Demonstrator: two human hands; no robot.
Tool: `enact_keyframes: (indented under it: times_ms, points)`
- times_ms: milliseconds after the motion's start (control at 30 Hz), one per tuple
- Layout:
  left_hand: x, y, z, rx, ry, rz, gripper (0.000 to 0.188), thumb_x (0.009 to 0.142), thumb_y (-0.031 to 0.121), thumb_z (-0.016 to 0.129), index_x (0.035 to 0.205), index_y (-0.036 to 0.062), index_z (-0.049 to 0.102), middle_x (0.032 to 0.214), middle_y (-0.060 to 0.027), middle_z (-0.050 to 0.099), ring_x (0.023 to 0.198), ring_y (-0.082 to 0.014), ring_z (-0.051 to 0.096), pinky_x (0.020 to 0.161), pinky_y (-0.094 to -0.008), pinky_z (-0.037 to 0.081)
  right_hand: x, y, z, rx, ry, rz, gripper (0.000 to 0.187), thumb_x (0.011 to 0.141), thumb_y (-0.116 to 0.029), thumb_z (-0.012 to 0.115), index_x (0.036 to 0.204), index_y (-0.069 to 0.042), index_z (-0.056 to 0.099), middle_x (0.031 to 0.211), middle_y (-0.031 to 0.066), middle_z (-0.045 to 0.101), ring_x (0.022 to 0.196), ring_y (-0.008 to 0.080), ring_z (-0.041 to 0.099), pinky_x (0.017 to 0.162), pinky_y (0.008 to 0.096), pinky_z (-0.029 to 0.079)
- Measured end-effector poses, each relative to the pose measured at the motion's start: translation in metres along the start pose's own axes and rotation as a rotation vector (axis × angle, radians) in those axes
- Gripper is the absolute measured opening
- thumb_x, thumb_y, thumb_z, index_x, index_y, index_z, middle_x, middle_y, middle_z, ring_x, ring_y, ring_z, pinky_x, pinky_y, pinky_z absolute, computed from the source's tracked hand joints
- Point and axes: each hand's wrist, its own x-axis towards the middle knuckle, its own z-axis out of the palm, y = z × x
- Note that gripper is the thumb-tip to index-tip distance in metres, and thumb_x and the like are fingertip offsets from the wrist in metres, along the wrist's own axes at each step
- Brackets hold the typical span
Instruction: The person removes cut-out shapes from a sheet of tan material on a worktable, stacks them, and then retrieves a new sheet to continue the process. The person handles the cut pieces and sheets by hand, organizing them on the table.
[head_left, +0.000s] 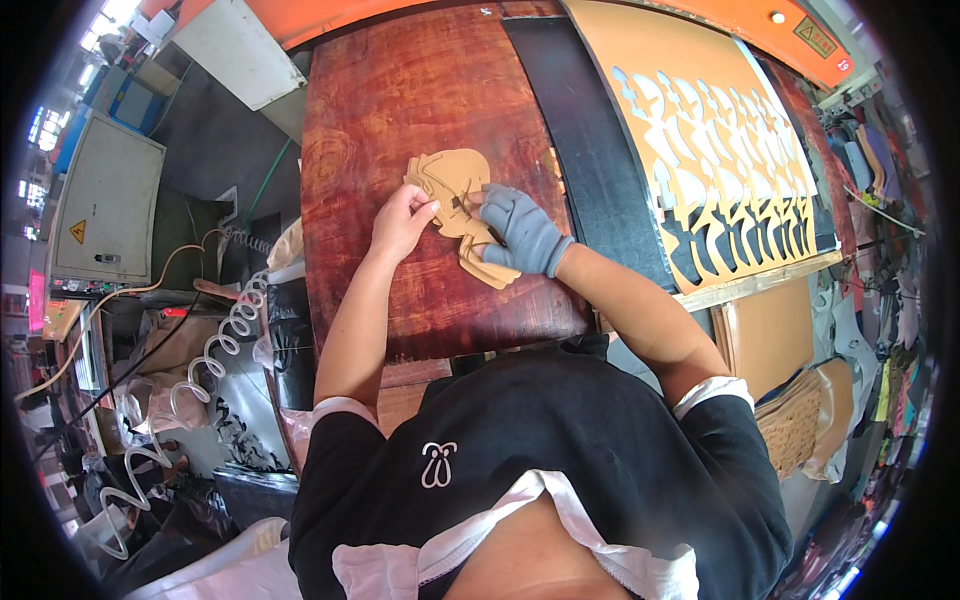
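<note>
A loose stack of tan, curved cut-out pieces [462, 170] lies on the reddish-brown wooden board [420, 90] in front of me. The sheet material could be leather or card; I cannot tell which. My bare left hand [403, 218] pinches the stack's left edge between thumb and fingers. On the other side, my right hand [520, 232], in a grey glove with bare fingertips, has its fingers curled round the right side and lower end of the same stack. Part of the lower pieces is hidden beneath the glove.
Right of the board, beyond a black strip [580, 130], lies a tan sheet [640, 50] with rows of shaped holes. An orange machine [740, 15] borders the far side. At left are a grey electrical cabinet [110, 200] and a coiled white hose [205, 385]. Tan sheets [770, 335] stand at right.
</note>
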Motion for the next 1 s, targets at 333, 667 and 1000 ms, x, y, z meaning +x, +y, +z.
enact_keyframes:
  times_ms: [333, 667, 1000]
  points:
    - [0.0005, -0.0065, -0.0004, -0.174, -0.001, -0.011, 0.015, 0.084, 0.014, 0.062, 0.088, 0.0025, 0.053, 0.073, -0.0042, 0.055, 0.069, -0.0141, 0.052, 0.067, -0.0282, 0.045, -0.0008, 0.0001, 0.0001, -0.009, 0.010, -0.004, 0.049, 0.069, -0.029, 0.073, 0.104, 0.000, 0.056, 0.117, 0.0174, 0.053, 0.111, 0.0382, 0.049, 0.098, 0.0446, 0.039]
    - [0.0024, -0.0078, 0.0022, -0.158, 0.015, -0.036, 0.014, 0.084, 0.012, 0.062, 0.087, 0.0011, 0.054, 0.074, -0.0043, 0.057, 0.069, -0.0128, 0.053, 0.067, -0.0278, 0.045, -0.0010, -0.0006, -0.0002, -0.009, 0.010, 0.000, 0.049, 0.068, -0.029, 0.073, 0.104, 0.000, 0.055, 0.117, 0.0172, 0.053, 0.112, 0.0384, 0.048, 0.097, 0.0447, 0.039]
    - [0.0029, -0.0099, 0.0055, -0.180, 0.015, -0.059, 0.012, 0.084, 0.010, 0.061, 0.087, 0.0010, 0.054, 0.074, -0.0042, 0.057, 0.069, -0.0121, 0.053, 0.066, -0.0276, 0.045, -0.0014, -0.0001, 0.0008, -0.015, 0.007, 0.006, 0.050, 0.068, -0.030, 0.073, 0.104, 0.000, 0.055, 0.118, 0.0170, 0.053, 0.112, 0.0383, 0.048, 0.097, 0.0446, 0.039]
